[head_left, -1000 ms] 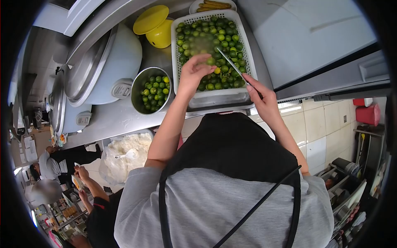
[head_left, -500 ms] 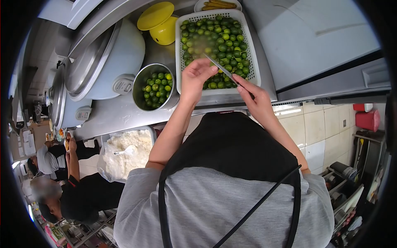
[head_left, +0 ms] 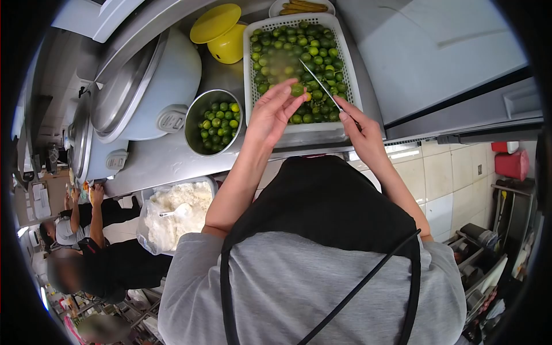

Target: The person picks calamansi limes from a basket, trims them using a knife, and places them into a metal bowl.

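A small green lime (head_left: 297,89) sits at the fingertips of my left hand (head_left: 271,112), which is closed on it above the front half of a white perforated basket (head_left: 355,98). My right hand (head_left: 362,129) grips a thin-bladed knife (head_left: 319,81) by its handle, the blade slanting up and left over the fruit. Many more limes (head_left: 310,52), mostly green with a few yellowish, fill the basket. To the left stands a round metal pot (head_left: 191,127) with several limes inside.
Two large rice cookers (head_left: 181,75) line the counter (head_left: 155,164) at left. Behind the pot is a yellow container (head_left: 227,46); a plate of long brown food (head_left: 303,7) lies at the back. A tub of white grains (head_left: 192,201) is at lower left, near other people (head_left: 123,259).
My left hand has turned, and a lime now shows at its fingertips. The knife has drawn away to the right with my right hand. People at left have shifted.
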Demonstrator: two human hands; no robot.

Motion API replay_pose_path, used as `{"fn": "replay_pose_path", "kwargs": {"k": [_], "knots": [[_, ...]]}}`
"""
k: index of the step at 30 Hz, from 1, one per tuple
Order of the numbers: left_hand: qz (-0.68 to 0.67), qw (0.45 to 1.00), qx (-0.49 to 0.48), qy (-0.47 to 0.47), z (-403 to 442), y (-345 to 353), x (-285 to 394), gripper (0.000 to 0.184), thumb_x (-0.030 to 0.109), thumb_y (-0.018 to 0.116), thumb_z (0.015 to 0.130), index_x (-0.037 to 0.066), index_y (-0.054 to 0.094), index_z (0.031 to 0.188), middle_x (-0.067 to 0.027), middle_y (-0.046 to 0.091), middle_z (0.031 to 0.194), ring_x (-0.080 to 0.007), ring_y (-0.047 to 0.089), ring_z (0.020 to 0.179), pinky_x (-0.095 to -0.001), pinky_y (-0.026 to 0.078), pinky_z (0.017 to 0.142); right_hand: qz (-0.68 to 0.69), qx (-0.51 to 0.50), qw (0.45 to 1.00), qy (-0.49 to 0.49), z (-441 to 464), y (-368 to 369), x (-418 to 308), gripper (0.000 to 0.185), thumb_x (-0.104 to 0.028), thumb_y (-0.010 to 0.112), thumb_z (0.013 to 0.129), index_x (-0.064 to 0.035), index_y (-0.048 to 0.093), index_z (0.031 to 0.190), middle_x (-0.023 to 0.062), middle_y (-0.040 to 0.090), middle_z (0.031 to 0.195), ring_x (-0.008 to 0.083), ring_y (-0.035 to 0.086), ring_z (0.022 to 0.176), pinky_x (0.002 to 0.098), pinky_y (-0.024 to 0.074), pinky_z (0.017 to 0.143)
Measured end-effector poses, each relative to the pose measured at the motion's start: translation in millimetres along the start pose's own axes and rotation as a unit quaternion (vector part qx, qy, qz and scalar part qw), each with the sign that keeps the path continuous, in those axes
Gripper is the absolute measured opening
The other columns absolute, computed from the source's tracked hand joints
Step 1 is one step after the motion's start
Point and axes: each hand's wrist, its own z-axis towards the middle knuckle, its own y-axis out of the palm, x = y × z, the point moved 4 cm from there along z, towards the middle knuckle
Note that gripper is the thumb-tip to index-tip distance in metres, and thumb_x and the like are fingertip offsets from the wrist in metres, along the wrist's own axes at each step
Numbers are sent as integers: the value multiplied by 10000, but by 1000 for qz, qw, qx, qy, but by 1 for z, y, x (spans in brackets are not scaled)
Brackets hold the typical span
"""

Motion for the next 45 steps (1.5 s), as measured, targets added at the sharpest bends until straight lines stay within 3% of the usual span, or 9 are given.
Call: {"fn": "replay_pose_path", "kwargs": {"k": [18, 23, 27, 36, 38, 41, 43, 44, 45], "knots": [[50, 998, -7, 41, -8, 11, 14, 316, 72, 520, 880, -99, 504, 1146, -229, 588, 1046, -245, 608, 959, -269, 512, 856, 17, 9, 1000, 1, -3, -2, -2, 322, -195, 501, 917, -90, 534, 1219, 130, 609, 1125, 168, 595, 960, 261, 425, 840], [68, 997, 5, 48, -10, 10, 16, 269, 29, 542, 856, -98, 541, 1092, -138, 614, 962, -202, 615, 919, -333, 512, 878, 14, 8, 1000, -1, -2, -1, -2, 323, -192, 501, 917, -87, 532, 1220, 129, 602, 1142, 184, 590, 1001, 267, 419, 861], [74, 995, 6, 61, -11, 9, 16, 296, 39, 547, 862, -92, 521, 1126, -126, 618, 917, -237, 618, 935, -307, 517, 857, 11, 9, 1000, -3, -3, -2, -3, 324, -190, 499, 917, -85, 531, 1221, 129, 599, 1149, 189, 583, 1025, 267, 413, 873], [148, 985, 28, 88, 8, -3, 18, 255, 41, 585, 840, -66, 568, 1071, -78, 610, 890, -174, 617, 840, -306, 519, 835, -1, 0, 1000, 19, -1, -2, 3, 325, -191, 500, 916, -87, 531, 1222, 140, 607, 1128, 155, 583, 979, 255, 415, 851], [345, 922, 124, 126, 33, -26, 36, 272, 66, 629, 814, -52, 587, 1055, -70, 615, 880, -164, 618, 808, -285, 510, 783, -3, 7, 1000, 9, 0, -2, 7, 324, -195, 504, 914, -95, 534, 1221, 137, 619, 1098, 132, 579, 909, 249, 420, 823], [403, 881, 146, 200, 84, -60, 59, 318, 104, 675, 783, -33, 600, 1059, -111, 636, 871, -178, 620, 787, -273, 491, 726, -7, 18, 1000, -3, 0, -3, 9, 325, -197, 509, 911, -105, 536, 1222, 116, 641, 1009, 103, 536, 780, 238, 425, 746], [584, 722, 199, 313, 89, -48, 77, 314, 130, 693, 764, 17, 623, 1049, -150, 646, 904, -200, 628, 780, -284, 487, 717, -12, 22, 1000, -1, 0, -6, 8, 326, -195, 510, 910, -109, 536, 1223, 99, 653, 943, 87, 501, 699, 230, 426, 689], [650, 629, 188, 382, 86, -39, 78, 243, 140, 712, 718, 58, 671, 943, -138, 657, 888, -216, 634, 767, -304, 485, 705, -18, 15, 999, 24, -1, -8, 9, 326, -191, 510, 909, -107, 536, 1223, 75, 643, 885, 77, 464, 659, 223, 409, 643], [688, 632, 148, 325, 88, -35, 66, 201, 138, 718, 695, 63, 685, 879, -116, 661, 862, -216, 635, 759, -309, 485, 700, -24, 9, 999, 48, -1, -9, 10, 326, -188, 510, 908, -104, 536, 1222, 52, 632, 827, 67, 427, 619, 215, 393, 596]]}}
